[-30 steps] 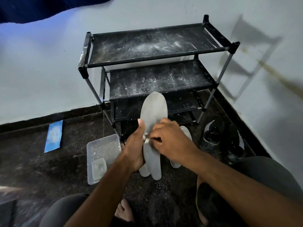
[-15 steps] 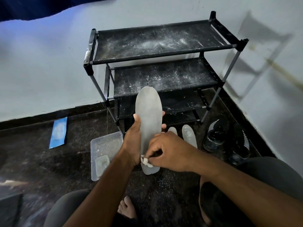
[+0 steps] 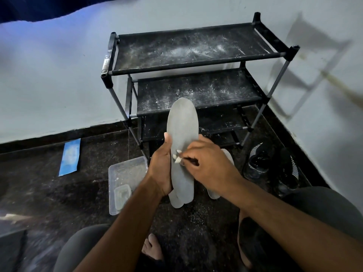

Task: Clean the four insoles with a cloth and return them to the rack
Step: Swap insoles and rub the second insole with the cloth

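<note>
My left hand [image 3: 160, 169] grips a grey insole [image 3: 182, 124] by its left edge and holds it upright in front of the rack. With my right hand [image 3: 208, 165] I pinch a small white cloth [image 3: 177, 159] and press it on the insole's middle. Two more grey insoles lie on the floor behind: one insole [image 3: 228, 158] shows past my right hand, and another insole's heel [image 3: 173, 200] peeks out below the held one. The black rack [image 3: 196, 64] stands against the wall, its shelves dusted with white powder.
A clear plastic tray [image 3: 125, 173] with a smaller container in it lies on the dark floor left of my hands. A blue packet [image 3: 70, 157] lies further left. Two black shoes [image 3: 271, 165] stand right of the rack. White powder speckles the floor. My knees and a bare foot [image 3: 152, 248] are below.
My right hand has slid the cloth from near the insole's heel back up to its middle. The view shifted slightly; my left hand keeps its grip.
</note>
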A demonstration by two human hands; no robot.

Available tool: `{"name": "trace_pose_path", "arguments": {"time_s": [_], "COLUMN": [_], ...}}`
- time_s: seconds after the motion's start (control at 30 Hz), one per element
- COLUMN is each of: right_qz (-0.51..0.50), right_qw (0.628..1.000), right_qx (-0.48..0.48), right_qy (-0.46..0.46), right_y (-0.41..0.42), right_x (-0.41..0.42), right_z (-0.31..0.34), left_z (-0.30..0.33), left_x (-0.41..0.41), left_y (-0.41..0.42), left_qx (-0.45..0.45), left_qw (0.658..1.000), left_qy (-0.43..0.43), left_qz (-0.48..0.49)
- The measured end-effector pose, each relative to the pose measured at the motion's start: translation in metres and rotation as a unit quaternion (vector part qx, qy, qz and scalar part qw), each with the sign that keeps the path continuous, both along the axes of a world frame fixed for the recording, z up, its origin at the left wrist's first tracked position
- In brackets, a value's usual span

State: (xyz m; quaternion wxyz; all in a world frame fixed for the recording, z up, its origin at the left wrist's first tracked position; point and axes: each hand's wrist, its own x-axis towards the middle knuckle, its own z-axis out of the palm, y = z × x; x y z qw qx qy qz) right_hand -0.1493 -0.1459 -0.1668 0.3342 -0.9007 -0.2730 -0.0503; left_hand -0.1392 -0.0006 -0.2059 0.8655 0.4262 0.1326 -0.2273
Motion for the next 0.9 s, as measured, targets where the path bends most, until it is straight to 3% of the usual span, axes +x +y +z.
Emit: {"name": "trace_pose_path", "arguments": {"time_s": [0.23,0.33,0.43,0.53,0.63,0.77,0.83,0.9], "right_qz": [0.11,0.021,0.002,0.114,0.209,0.084,0.054,0.11], "right_qw": [0.983,0.993,0.997,0.982,0.958,0.988,0.993,0.974], "right_qx": [0.02,0.076,0.056,0.04,-0.048,0.015,-0.034,-0.086], "right_qy": [0.148,0.088,0.057,0.145,0.189,0.131,0.097,0.177], "right_y": [-0.009,-0.011,0.0,-0.001,-0.011,-0.019,-0.018,-0.018], "right_x": [-0.005,0.004,0.003,-0.003,-0.006,0.003,0.006,0.004], "right_z": [0.013,0.01,0.002,0.004,0.01,0.009,0.004,-0.002], "left_z": [-0.008,-0.002,-0.002,-0.004,-0.007,-0.009,-0.007,-0.006], "left_x": [0.005,0.004,0.003,0.004,0.006,0.006,0.004,0.004], "left_y": [0.007,0.004,-0.001,0.001,0.006,0.008,0.008,0.008], "left_qx": [-0.033,-0.023,-0.018,-0.019,-0.075,-0.073,-0.078,-0.085], "left_qw": [0.999,1.0,1.0,1.0,0.997,0.997,0.997,0.996], "left_qy": [-0.005,-0.01,-0.004,-0.005,-0.001,-0.013,-0.021,-0.021], "left_qz": [-0.008,-0.005,0.005,0.002,0.007,0.007,0.0,0.009]}}
